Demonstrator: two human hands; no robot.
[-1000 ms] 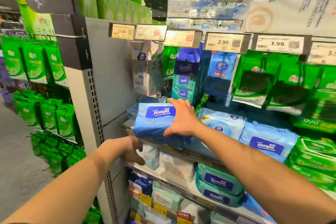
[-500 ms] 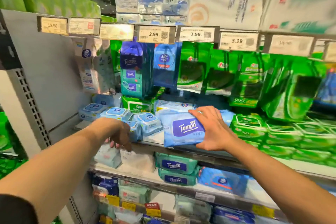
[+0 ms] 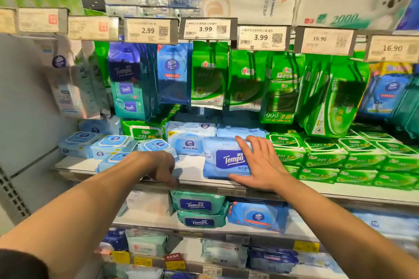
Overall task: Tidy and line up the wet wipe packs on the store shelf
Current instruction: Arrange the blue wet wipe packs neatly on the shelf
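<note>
A light blue Tempo wet wipe pack [image 3: 226, 161] lies flat on the white shelf [image 3: 190, 167], near its front edge. My right hand [image 3: 263, 163] rests on the pack's right end with fingers spread straight and the thumb along its front lower edge. My left hand [image 3: 156, 165] hangs at the shelf's front edge left of the pack, fingers loosely curled down and holding nothing. A pale blue Vinda pack [image 3: 188, 145] sits just behind and left of the Tempo pack. Small lidded blue packs [image 3: 113, 145] lie unevenly at the shelf's left end.
Stacked green 999 packs [image 3: 322, 156] fill the shelf right of my right hand. Blue and green packs [image 3: 208, 75] hang on hooks above, under price tags [image 3: 149, 29]. Teal Tempo packs [image 3: 197, 205] sit on the shelf below. A grey side panel [image 3: 29, 102] closes the left.
My right hand carried the Tempo pack from the shelf's left end to the right and set it down beside the green packs. My view turned right. The left hand stayed at the shelf edge.
</note>
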